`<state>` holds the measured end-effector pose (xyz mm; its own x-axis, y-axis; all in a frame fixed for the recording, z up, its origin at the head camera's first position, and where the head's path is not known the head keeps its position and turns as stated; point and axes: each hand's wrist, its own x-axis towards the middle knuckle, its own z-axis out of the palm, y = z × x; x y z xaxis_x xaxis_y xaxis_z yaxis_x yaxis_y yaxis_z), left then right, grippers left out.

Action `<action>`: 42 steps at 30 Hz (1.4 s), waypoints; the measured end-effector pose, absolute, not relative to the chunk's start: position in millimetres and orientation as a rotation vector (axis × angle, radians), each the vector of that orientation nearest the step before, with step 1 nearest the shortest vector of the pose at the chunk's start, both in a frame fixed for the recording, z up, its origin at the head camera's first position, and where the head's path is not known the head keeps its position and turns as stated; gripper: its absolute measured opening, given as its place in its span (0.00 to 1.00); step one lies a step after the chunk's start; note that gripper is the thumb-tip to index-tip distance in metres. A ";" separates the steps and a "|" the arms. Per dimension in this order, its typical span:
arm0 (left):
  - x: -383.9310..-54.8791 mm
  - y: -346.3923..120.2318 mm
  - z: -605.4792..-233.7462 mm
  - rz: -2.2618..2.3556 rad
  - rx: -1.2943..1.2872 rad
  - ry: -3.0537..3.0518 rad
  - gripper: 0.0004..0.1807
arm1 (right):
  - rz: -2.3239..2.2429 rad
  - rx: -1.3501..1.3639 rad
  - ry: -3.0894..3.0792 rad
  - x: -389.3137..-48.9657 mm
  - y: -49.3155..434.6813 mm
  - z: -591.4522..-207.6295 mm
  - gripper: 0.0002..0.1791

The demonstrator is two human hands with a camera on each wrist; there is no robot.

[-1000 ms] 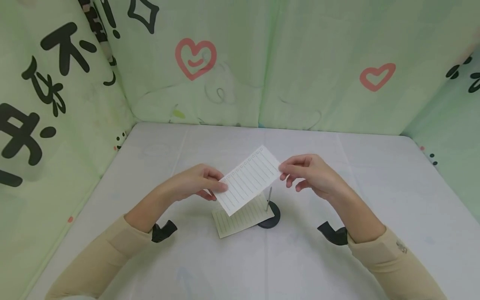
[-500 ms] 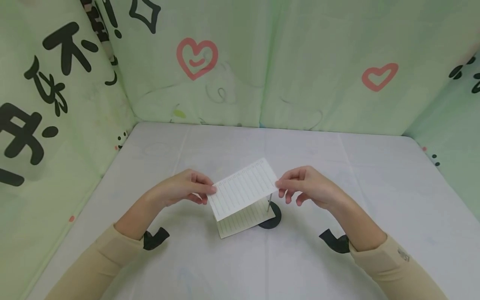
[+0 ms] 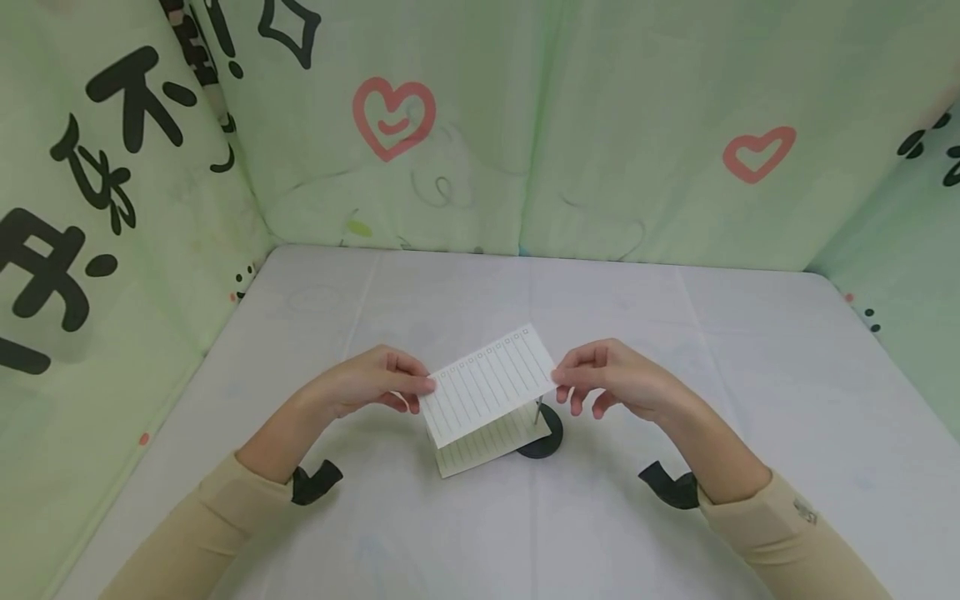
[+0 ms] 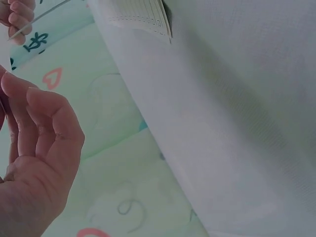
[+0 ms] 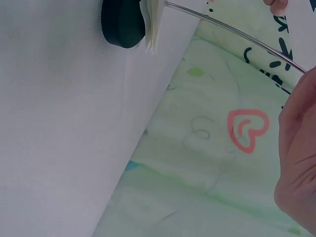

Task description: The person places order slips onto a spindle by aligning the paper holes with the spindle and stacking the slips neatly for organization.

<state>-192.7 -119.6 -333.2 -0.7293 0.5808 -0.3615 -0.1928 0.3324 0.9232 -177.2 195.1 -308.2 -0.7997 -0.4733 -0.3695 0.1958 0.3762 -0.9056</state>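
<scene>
A white lined paper slip (image 3: 491, 383) is held tilted above the table between both hands. My left hand (image 3: 378, 382) pinches its left edge between thumb and fingers, and my right hand (image 3: 611, 379) pinches its right corner. Below it, several cream lined slips (image 3: 487, 442) are stacked on a thin metal spike (image 3: 538, 410) rising from a round black base (image 3: 551, 442). The held slip's right corner overlaps the spike's top in the head view. In the right wrist view the metal spike (image 5: 237, 32) reaches up close to the right hand (image 5: 301, 153).
A white cloth covers the table (image 3: 450, 542). Pale green curtains (image 3: 637, 125) printed with hearts and black characters stand behind it and at both sides. Black straps (image 3: 317, 482) show at both wrists.
The white slip has come down and nearer to me, turning to a flatter angle over the spike. Both hands have lowered with it, the left also shifting left.
</scene>
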 end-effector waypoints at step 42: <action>-200.8 -111.2 -364.7 1.479 0.233 1.923 0.06 | -1.414 -0.179 2.034 -186.0 197.1 -333.0 0.05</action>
<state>-200.8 -111.2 -364.7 -0.7456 0.5261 -0.4090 -0.2605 0.3349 0.9056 -186.0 197.1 -333.0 -0.7820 -0.4538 -0.4272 0.2421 0.4105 -0.8791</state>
